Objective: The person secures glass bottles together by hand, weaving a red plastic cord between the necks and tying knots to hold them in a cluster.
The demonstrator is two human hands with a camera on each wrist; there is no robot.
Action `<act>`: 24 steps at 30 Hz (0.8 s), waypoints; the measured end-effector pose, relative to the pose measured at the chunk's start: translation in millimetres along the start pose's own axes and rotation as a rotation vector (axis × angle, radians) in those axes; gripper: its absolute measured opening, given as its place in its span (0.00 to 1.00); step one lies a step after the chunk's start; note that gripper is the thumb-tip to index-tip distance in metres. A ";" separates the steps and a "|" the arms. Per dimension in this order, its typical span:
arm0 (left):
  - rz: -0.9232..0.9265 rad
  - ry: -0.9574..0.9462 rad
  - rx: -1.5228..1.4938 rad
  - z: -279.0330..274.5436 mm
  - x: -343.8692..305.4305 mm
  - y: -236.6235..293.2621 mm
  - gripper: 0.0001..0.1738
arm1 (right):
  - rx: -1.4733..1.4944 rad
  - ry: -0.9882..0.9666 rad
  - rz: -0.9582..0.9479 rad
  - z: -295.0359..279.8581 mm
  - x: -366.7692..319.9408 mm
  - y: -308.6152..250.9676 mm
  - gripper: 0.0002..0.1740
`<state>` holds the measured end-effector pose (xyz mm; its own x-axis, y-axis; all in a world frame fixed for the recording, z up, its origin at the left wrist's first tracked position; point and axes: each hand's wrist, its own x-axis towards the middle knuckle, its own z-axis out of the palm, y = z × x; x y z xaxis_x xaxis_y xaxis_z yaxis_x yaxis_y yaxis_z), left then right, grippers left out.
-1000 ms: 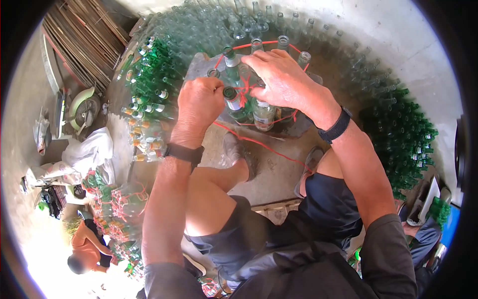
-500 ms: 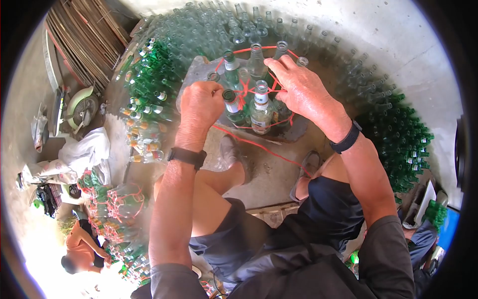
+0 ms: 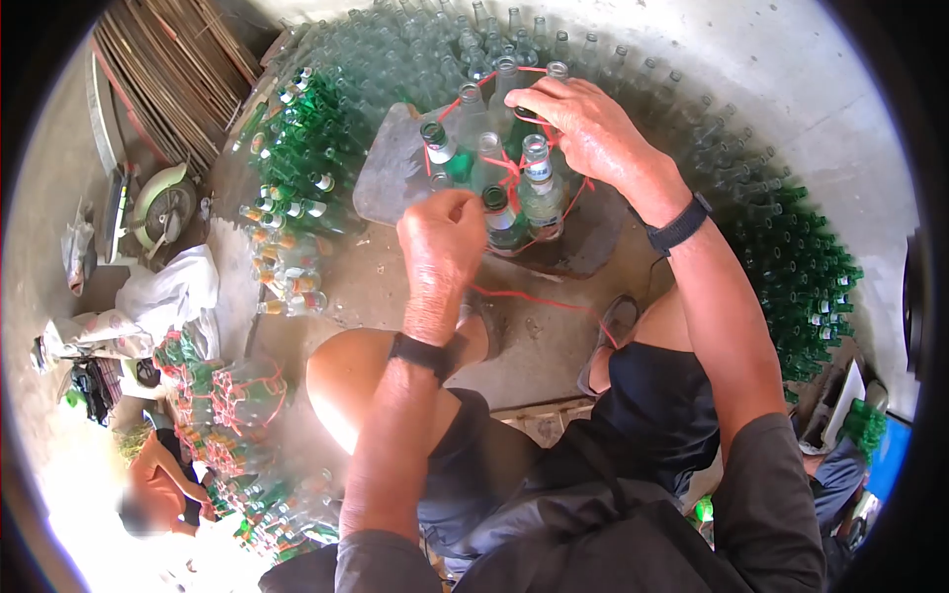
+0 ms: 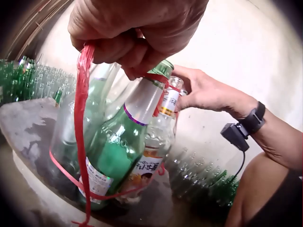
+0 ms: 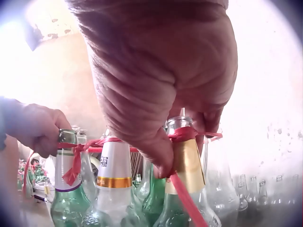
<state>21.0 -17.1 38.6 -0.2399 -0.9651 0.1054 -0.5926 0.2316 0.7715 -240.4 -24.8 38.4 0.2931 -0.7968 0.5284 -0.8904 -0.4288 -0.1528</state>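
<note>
A string-tied bottle bundle (image 3: pixel 542 198) stands on a grey slab (image 3: pixel 390 173). At its near left, the left hand (image 3: pixel 442 237) grips red string (image 4: pixel 81 118), fingers curled; at its right, the right hand's (image 3: pixel 603 133) thumb and fingers clamp a bottle neck (image 5: pixel 187 158). Beyond it, loose bottles (image 3: pixel 395 54) line a pale wall (image 3: pixel 791 79).

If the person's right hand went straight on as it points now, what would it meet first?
Most likely the gold-labelled bottle, whose neck sits by the thumb of the right hand; the exact depth is unclear.
</note>
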 end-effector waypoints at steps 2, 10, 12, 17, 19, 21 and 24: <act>-0.050 0.101 -0.117 13.8 -12.2 3.0 0.09 | -0.031 -0.028 0.018 0.4 2.9 -2.4 0.32; -0.021 0.173 -0.240 20.1 -21.8 -0.3 0.09 | -0.010 -0.051 0.080 0.7 1.4 -5.5 0.37; -0.031 0.166 -0.246 19.6 -27.1 0.8 0.09 | -0.011 -0.075 0.092 -2.4 1.9 -6.2 0.38; -0.001 0.188 -0.314 26.1 -35.0 -4.7 0.07 | -0.014 -0.089 0.096 -1.7 0.1 -5.5 0.41; 0.006 0.186 -0.325 25.2 -37.9 -4.0 0.06 | 0.010 -0.062 0.084 -0.3 -0.5 -4.9 0.44; -0.009 0.172 -0.343 23.5 -39.0 -2.3 0.05 | 0.014 -0.064 0.087 -0.3 -0.5 -5.2 0.44; -0.024 0.209 -0.371 26.5 -42.4 -0.6 0.04 | 0.029 -0.077 0.096 -2.7 -0.8 -4.9 0.45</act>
<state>11.1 26.9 17.0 -0.0457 -0.9825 0.1806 -0.2697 0.1862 0.9448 -237.2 -20.9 41.0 0.2341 -0.8646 0.4447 -0.9055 -0.3604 -0.2241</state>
